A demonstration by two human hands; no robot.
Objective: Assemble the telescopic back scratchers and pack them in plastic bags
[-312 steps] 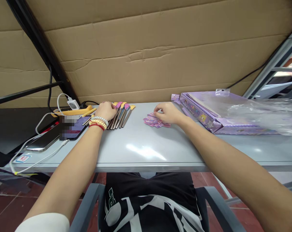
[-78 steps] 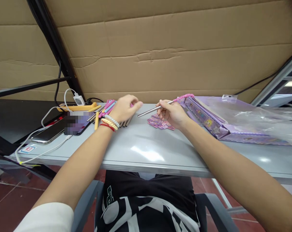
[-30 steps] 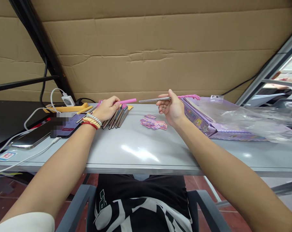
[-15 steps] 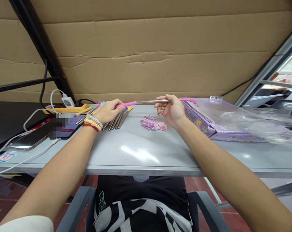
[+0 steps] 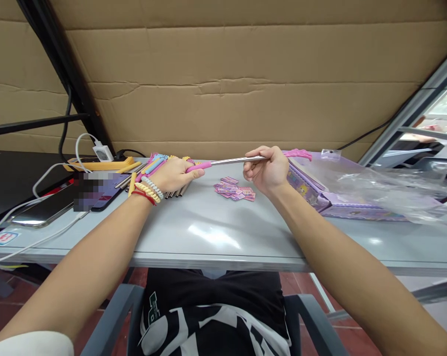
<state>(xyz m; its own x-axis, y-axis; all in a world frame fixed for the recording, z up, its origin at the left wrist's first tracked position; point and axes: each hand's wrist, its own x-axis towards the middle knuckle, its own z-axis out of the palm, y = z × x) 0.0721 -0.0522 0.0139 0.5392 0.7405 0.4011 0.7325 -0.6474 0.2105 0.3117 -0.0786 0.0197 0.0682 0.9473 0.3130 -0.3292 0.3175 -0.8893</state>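
A pink telescopic back scratcher (image 5: pixel 226 161) is stretched sideways between my two hands, above the table. My left hand (image 5: pixel 175 175) is closed round its pink handle, with the thumb along the grip. Near the claw end, my right hand (image 5: pixel 268 170) has its fingers curled round the metal rod, palm turned up. The pink claw (image 5: pixel 298 154) sticks out beyond that hand. Below the rod lies a loose pile of small pink and purple printed cards (image 5: pixel 235 190). More back scratchers (image 5: pixel 154 164) in several colours lie beside and partly behind my left hand.
A purple box (image 5: pixel 360 211) under clear plastic wrap (image 5: pixel 389 183) stands to the right. On the left are two phones (image 5: pixel 45 205), white cables, a charger plug (image 5: pixel 103 152) and a yellow object (image 5: pixel 123 164). Cardboard (image 5: pixel 223 113) walls the back of the grey table (image 5: pixel 193 247).
My right hand has shifted slightly right and its fingers have curled in more around the rod. The claw has moved right and turned, showing its fingers. My left hand has moved slightly right.
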